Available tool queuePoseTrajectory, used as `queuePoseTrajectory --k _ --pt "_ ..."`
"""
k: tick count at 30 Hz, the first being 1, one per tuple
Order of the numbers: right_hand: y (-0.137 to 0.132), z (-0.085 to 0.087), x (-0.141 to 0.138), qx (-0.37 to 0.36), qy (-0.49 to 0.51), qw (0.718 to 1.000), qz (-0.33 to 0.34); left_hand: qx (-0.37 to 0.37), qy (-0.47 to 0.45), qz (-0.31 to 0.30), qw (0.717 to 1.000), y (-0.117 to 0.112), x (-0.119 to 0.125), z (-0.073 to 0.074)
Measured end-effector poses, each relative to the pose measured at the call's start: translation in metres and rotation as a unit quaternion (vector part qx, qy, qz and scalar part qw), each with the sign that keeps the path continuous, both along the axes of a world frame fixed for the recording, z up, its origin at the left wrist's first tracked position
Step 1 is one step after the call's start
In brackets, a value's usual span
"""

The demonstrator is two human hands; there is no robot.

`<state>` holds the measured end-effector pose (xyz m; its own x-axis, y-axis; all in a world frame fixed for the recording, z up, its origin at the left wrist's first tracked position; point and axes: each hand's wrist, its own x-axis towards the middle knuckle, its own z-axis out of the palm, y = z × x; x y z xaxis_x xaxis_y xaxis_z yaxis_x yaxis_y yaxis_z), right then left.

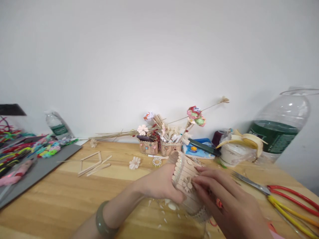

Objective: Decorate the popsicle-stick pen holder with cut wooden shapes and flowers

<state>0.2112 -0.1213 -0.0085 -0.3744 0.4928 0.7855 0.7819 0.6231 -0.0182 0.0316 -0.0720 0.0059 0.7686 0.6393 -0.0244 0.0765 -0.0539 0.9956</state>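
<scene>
My left hand is wrapped round a holder made of wooden craft sticks, which is tilted on its side above the table. Lace-like trim runs near its lower end, and a shiny band circles the scalloped upper end. A small pale flower sits on the outer wall of the holder. My right hand has its fingertips closed at the right edge of this flower, pressing it to the sticks. The right thumb is mostly hidden. Pale petal-like scraps lie on the table beneath.
Red and yellow-handled scissors lie at right, with a peeled banana on a cup and a large bottle behind. Two decorated pots stand by the wall. Craft sticks and a loose flower lie at left.
</scene>
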Motion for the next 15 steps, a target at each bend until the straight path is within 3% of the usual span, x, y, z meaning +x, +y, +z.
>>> queuePoseTrajectory --k 6,15 --pt "0.005 0.001 -0.008 0.077 0.006 0.996 -0.051 0.006 -0.002 0.018 1.000 0.002 0.000 -0.001" --pt "0.010 -0.012 0.016 -0.050 0.199 0.973 -0.102 -0.035 -0.002 0.030 0.999 0.016 -0.005 -0.011"
